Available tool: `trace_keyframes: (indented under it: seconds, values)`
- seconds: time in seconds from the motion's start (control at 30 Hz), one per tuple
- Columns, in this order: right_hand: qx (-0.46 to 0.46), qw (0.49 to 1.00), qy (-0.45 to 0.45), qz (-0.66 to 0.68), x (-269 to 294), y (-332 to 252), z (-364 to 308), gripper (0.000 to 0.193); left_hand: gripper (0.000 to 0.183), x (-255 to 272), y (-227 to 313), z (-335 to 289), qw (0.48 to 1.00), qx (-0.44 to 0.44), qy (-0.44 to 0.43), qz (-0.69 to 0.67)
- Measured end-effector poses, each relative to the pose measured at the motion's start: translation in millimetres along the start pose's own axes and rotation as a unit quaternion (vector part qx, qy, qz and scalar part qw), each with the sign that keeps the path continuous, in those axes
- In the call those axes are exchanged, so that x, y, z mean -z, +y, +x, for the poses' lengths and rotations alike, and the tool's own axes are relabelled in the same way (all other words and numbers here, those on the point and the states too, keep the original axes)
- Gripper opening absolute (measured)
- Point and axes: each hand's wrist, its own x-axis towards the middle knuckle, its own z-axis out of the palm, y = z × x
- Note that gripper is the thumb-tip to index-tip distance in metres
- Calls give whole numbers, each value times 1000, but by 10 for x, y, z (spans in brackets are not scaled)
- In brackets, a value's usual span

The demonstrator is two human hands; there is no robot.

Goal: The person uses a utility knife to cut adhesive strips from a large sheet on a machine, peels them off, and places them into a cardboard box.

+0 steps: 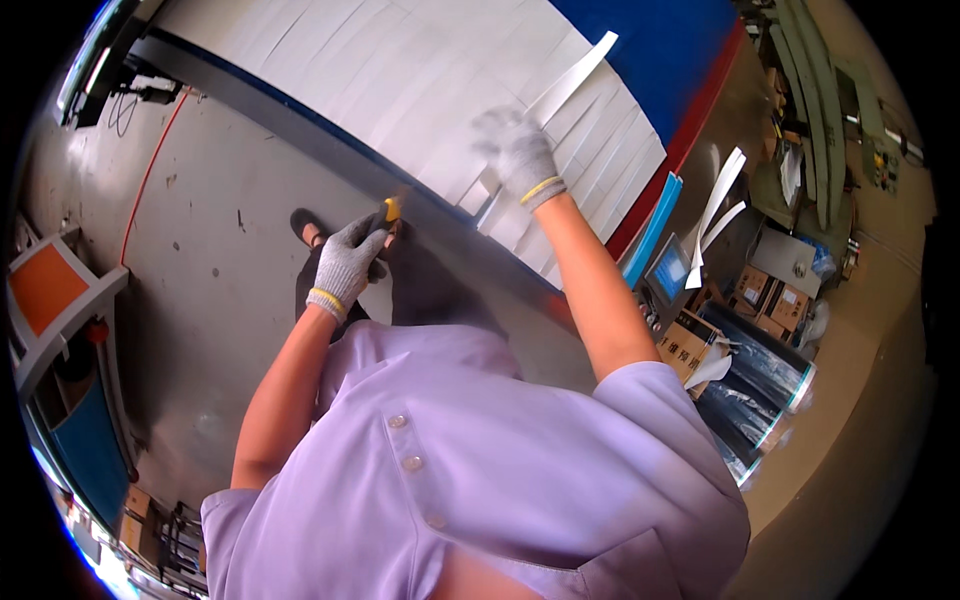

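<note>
My left hand (pixel 345 262), in a grey-white knit glove with a yellow cuff band, is closed around a black-and-yellow utility knife (pixel 390 210). Its front end is blurred just short of the table edge. Over the table, my right hand (pixel 518 155) wears a matching glove, and motion smears its fingers. A loose white strip (pixel 575 80) sticks out from behind those fingers toward the far right; whether they grip it I cannot tell. Below both spreads a white sheet material (pixel 400 75), cut into many long strips, some lifted at their ends near the right hand.
A blue surface with a red border (pixel 690 125) lies beyond the sheet. At right are a small control screen (pixel 670 268), hanging white offcuts (pixel 715 215), cartons (pixel 690 345) and film-wrapped dark rolls (pixel 760 360). An orange-panelled machine (pixel 45 290) stands left; a red hose (pixel 150 175) crosses the floor.
</note>
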Motion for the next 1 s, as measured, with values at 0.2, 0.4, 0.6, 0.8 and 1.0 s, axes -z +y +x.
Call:
trace_keyframes:
  seconds: [0.2, 0.4, 0.6, 0.8, 1.0]
  values:
    - [132, 979, -111, -109, -4, -443, 77, 64, 49, -163, -174, 166, 997, 6, 50, 63]
    - [147, 982, -95, -69, -71, -345, 26, 67, 46, -206, -146, 93, 992, -45, 34, 116]
    - [172, 985, -9, -18, -124, -257, -103, 66, 36, -134, -197, 142, 988, -38, 44, 145]
    - [99, 994, -44, -16, -59, -464, -108, 70, 41, -134, 70, 38, 994, 7, 43, 103]
    - [-35, 996, -75, -40, -190, -773, -59, 74, 44, -101, -17, 83, 995, -6, 48, 86]
